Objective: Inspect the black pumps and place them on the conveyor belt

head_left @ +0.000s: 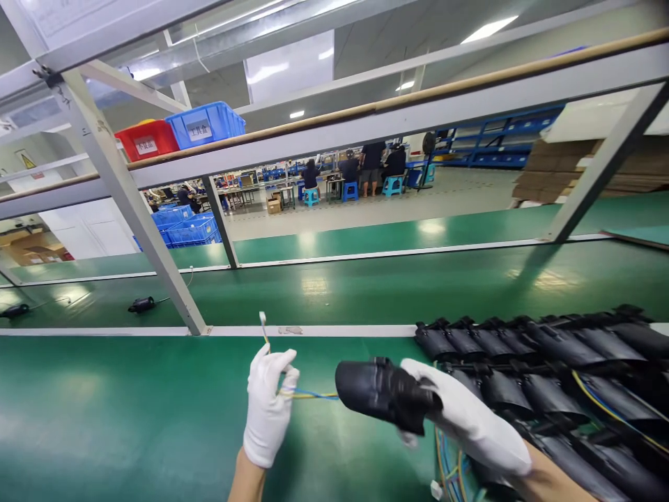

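Note:
My right hand (pixel 473 418), in a white glove, is closed around a black cylindrical housing (pixel 368 387) held above the green work surface. Blue and yellow wires (pixel 316 394) run from the housing's left end to my left hand (pixel 269 404), gloved in white too. Its fingers pinch the wires, and a small white connector (pixel 263 318) sticks up above the fingertips. Right of my hands, rows of similar black housings (pixel 509 394) lie close together. More coloured wires (pixel 447 460) hang among them, below my right wrist.
A white post (pixel 141 216) rises left of my hands and carries a shelf with a red bin (pixel 148 138) and a blue bin (pixel 206 125). Beyond the white divider strip, a black housing (pixel 141 305) lies on the green belt (pixel 318 293). Several people sit or stand farther off.

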Tool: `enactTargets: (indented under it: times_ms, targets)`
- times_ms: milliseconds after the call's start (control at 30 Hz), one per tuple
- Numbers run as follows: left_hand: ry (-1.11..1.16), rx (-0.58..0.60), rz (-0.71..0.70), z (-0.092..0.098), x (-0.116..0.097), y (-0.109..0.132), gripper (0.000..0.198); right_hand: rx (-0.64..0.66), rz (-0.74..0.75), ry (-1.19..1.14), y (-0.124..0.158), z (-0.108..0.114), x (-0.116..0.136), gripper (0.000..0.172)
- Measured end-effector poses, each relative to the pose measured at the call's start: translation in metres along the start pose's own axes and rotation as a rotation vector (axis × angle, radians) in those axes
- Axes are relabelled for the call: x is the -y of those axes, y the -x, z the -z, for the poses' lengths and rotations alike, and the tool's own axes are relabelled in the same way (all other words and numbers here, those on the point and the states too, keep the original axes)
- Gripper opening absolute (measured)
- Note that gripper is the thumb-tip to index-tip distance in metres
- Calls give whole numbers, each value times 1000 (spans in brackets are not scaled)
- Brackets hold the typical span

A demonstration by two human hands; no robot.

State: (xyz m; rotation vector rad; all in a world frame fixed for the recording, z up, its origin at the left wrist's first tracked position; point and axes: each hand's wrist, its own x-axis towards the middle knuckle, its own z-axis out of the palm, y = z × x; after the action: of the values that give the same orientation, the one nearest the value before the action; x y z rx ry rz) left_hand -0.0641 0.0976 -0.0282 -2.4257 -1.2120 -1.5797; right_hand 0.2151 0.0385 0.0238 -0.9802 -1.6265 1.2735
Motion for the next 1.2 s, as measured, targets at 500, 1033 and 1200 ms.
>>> enactTargets:
  times_ms: [500, 1033, 1200]
  targets:
    - [-186, -114, 269, -34, 39, 27, 56, -338, 8, -56, -70, 15, 24, 62]
    - [-430, 210, 224, -124, 62, 80, 63, 121, -141, 1079, -333, -117, 18, 27]
    - [-401, 274, 171, -112, 71, 76, 54, 209, -173, 1146, -321, -104, 8, 27]
